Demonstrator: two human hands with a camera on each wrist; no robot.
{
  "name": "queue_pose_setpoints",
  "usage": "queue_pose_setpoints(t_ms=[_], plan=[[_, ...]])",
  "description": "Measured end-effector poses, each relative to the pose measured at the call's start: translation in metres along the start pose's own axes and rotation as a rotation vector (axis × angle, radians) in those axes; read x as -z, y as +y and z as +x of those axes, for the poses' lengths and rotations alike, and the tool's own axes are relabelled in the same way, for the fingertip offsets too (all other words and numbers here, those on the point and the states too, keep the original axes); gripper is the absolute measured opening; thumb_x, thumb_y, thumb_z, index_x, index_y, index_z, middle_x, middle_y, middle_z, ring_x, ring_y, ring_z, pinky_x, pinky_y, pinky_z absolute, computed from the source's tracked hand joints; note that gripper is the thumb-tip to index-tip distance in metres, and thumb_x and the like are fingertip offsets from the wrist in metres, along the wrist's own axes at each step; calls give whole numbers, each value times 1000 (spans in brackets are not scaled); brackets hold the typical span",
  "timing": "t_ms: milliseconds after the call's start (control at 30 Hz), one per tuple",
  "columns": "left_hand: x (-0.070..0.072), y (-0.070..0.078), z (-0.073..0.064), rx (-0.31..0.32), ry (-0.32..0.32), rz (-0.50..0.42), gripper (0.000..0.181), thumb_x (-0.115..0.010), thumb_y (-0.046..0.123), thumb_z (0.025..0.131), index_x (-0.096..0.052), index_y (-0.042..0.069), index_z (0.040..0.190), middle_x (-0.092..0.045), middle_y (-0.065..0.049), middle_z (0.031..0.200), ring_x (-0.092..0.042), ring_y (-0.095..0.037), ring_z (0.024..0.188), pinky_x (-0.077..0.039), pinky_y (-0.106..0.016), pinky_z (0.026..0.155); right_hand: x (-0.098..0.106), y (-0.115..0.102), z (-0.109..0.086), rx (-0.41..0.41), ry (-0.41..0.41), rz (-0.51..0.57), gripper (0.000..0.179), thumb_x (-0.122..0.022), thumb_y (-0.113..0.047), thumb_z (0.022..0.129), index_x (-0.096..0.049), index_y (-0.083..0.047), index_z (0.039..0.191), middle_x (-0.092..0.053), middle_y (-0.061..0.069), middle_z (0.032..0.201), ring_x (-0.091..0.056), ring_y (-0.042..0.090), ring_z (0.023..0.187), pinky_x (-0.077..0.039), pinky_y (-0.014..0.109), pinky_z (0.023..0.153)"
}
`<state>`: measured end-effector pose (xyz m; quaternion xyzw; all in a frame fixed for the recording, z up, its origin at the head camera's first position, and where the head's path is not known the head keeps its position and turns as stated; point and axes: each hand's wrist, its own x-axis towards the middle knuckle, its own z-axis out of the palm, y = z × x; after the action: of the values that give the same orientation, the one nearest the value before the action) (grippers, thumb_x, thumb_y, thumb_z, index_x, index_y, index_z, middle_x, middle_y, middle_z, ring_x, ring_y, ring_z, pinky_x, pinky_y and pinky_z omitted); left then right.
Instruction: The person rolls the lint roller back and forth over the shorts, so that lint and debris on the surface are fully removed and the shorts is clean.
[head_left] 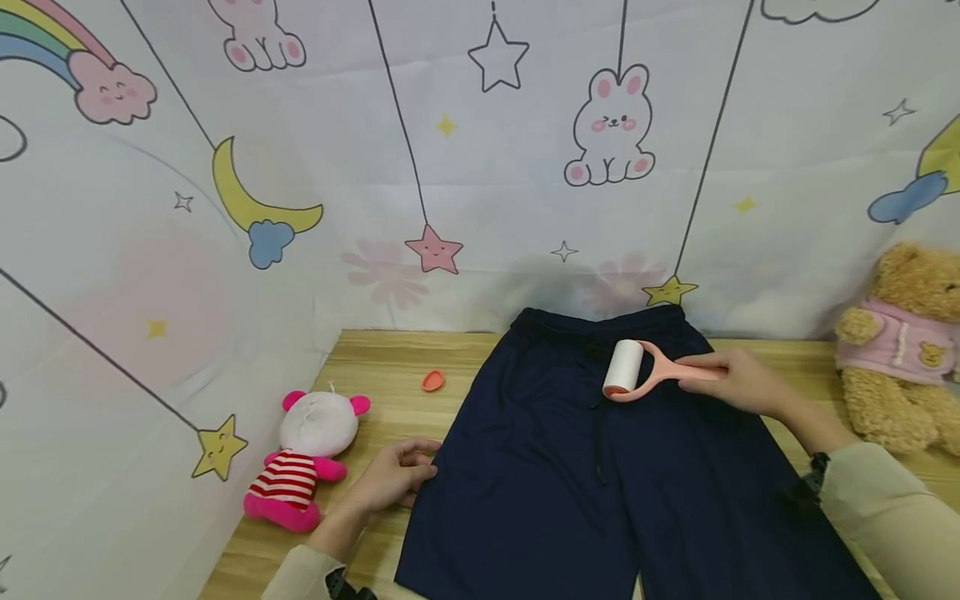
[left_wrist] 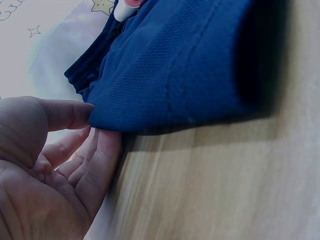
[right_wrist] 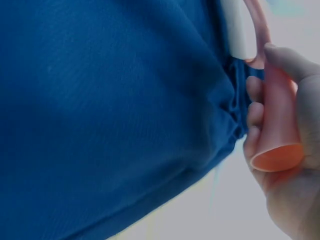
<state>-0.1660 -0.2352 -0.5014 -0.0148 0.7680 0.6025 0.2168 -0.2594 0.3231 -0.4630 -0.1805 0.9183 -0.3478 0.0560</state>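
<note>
Fingers (right_wrist: 255,115) of the right hand (head_left: 738,379) were wrapped round the pink handle (right_wrist: 280,110) of a lint roller (head_left: 624,367), while the left hand (head_left: 393,475) had the left edge of some dark blue shorts (head_left: 510,483) pinched, thumb on top. The shorts lay spread on the wooden table (head_left: 390,354), waistband far, legs near. The roller was over the middle of the far part, close to the waistband; couldn't tell how hard it was pressing, if at all.

What would've worried me: the drawstring (head_left: 598,442) hung just on the near side of the roll, so a pull that way could've caught or wound it up, assuming that white sheet was sticky. Thin fabric might've lifted and bunched too, mostly if the left pinch slipped, since nothing else seemed to pin that side. A shove to the far side could've rucked the waistband against the printed backdrop (head_left: 337,142). Also, the striped plush (head_left: 300,467) was right by the left forearm, so a careless elbow might've tipped it.

Brands? Nope. I couldn't read a word on the roller, the shorts or the backdrop. The teddy (head_left: 900,358) on the far right had a bear patch on its pink top, no lettering I could make out.
</note>
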Motion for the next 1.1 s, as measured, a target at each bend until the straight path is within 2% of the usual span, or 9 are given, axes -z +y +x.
queue_pose_setpoints(t_ms=[300, 433, 533, 733, 833, 900, 967, 1100], plan=[[0, 0, -1, -3, 3, 12, 43, -68, 5, 98, -58, -2, 140, -69, -9, 97, -70, -22, 76, -61, -38, 59, 12, 9, -14, -18, -3, -40, 51, -72, -38, 99, -68, -5, 137, -75, 13, 116, -71, 17, 88, -56, 33, 69], [1, -1, -1, -8, -3, 10, 43, -68, 5, 98, -58, -2, 140, -69, -9, 97, -71, -22, 77, -61, -39, 60, 19, 9, -21, -31, 2, -104, 52, -71, -42, 99, -68, -7, 137, -73, 16, 120, -71, 22, 93, -57, 37, 72], [1, -1, 0, -9, -4, 11, 43, -68, 5, 98, -58, -2, 140, -69, -9, 97, -71, -22, 77, -61, -39, 60, 26, 10, -27, -41, 9, -163, 53, -70, -45, 99, -69, -8, 137, -73, 16, 119, -71, 22, 90, -55, 39, 71], [0, 0, 0, -2, 0, 10, 43, -68, 6, 99, -58, -2, 140, -69, -9, 98, -70, -22, 77, -61, -39, 60, 37, 16, -37, -57, 14, -224, 56, -71, -45, 98, -68, -3, 135, -77, 6, 103, -63, 13, 68, -47, 33, 60], [0, 0, 0, -2, 2, 16, 43, -68, 6, 99, -58, -2, 140, -69, -10, 98, -70, -22, 77, -61, -38, 60, 42, 16, -42, -60, 18, -249, 56, -73, -44, 97, -70, -2, 133, -76, 0, 93, -58, 14, 61, -44, 32, 58], [0, 0, 0, -3, 4, 20, 43, -68, 6, 98, -58, -2, 140, -69, -10, 98, -70, -21, 77, -61, -38, 59, 46, 16, -45, -56, 22, -272, 55, -73, -44, 97, -71, -2, 132, -76, -2, 90, -58, 13, 62, -44, 32, 58], [0, 0, 0, -7, 5, 23, 44, -68, 6, 98, -58, -2, 140, -69, -9, 98, -70, -21, 77, -61, -38, 59, 50, 15, -49, -54, 16, -288, 54, -73, -44, 97, -71, -3, 133, -74, -2, 85, -58, 12, 62, -44, 32, 59], [0, 0, 0, -13, 4, 25, 44, -68, 5, 98, -58, -3, 140, -70, -9, 97, -70, -21, 77, -61, -37, 58, 57, 17, -56, -72, -10, -286, 54, -71, -43, 99, -69, -4, 136, -62, -1, 67, -46, 13, 50, -39, 31, 53]])
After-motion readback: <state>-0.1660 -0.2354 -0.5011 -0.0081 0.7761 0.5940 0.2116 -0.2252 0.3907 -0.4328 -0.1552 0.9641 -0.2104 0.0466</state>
